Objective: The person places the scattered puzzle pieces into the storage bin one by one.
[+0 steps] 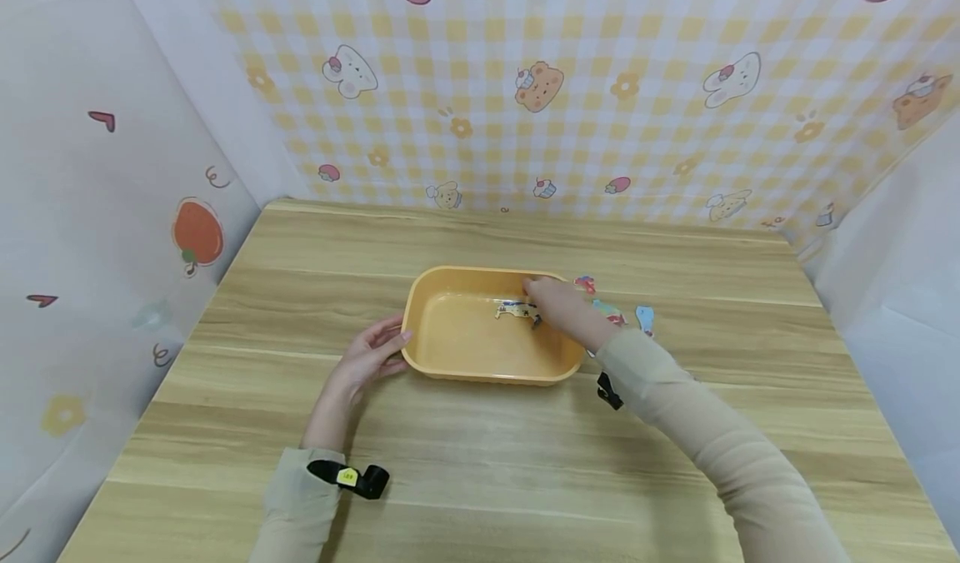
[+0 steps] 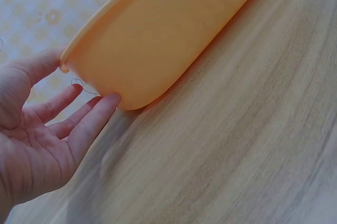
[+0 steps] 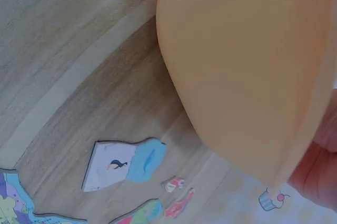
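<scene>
Tub, head view: The yellow tub (image 1: 457,342) sat hollow side up near the middle of the surface (image 1: 480,480), within reach of both hands.
Left hand, head view: It held the tub's rim at nine o'clock, probably to steady it; the left hand (image 1: 367,357) met only that end.
Right hand, head view: The right hand (image 1: 566,303) dipped into the tub at two o'clock, beside a patterned piece (image 1: 513,308); whether its fingers gripped anything I could not tell.
Loose pieces, head view: Several loose pieces (image 1: 609,311) lay outside at three o'clock, partly behind the forearm.
Rim, left wrist view: The thumb (image 2: 45,66) pressed the rim while the fingers (image 2: 95,124) met the outer wall below, a light pinch that seemed meant to stop sliding.
Picture pieces, right wrist view: A blue-and-white piece (image 3: 125,165) lay flat at seven o'clock, a purple piece (image 3: 9,203) at eight, apart, leaving both pictures readable.
Hand's edge, right wrist view: It showed at four o'clock beyond the rim; the fingertips were hidden.
</scene>
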A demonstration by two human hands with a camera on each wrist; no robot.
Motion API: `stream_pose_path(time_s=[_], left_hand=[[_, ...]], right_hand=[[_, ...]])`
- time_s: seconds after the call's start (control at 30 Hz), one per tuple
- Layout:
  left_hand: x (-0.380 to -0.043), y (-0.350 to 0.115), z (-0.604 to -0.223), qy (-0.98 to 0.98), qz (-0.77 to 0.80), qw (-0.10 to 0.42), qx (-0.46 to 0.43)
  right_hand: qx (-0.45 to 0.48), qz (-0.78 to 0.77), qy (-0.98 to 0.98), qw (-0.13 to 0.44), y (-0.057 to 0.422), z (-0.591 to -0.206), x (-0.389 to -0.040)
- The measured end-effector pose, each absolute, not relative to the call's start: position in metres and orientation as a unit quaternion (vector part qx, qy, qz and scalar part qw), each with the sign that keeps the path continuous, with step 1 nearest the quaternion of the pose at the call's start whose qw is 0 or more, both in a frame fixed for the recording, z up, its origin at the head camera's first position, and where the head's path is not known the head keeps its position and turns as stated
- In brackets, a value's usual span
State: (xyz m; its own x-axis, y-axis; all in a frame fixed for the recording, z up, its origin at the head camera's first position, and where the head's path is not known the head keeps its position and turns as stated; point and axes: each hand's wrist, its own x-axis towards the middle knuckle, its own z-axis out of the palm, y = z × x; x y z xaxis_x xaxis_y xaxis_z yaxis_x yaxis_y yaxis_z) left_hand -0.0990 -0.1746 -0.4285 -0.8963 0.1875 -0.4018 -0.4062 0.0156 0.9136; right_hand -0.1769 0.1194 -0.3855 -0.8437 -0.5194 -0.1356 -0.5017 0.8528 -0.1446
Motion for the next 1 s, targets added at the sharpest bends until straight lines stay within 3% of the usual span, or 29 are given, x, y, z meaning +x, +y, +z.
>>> stream_pose_path(time_s=[0.27, 0.5, 1.0], left_hand=[[-0.1, -0.175, -0.43, 0.678, 0.699, 0.213, -0.077], [-0.1, -0.174, -0.43, 0.673, 0.702, 0.212, -0.09], [-0.099, -0.175, -0.43, 0.675, 0.701, 0.212, -0.087]], right_hand=[[-0.239, -0.155, 0.955, 0.076, 0.128, -0.372, -0.18], [-0.213, -0.206, 0.955, 0.019, 0.143, -0.364, -0.186], [-0.088, -0.305, 0.945, 0.083, 0.184, -0.377, -0.196]])
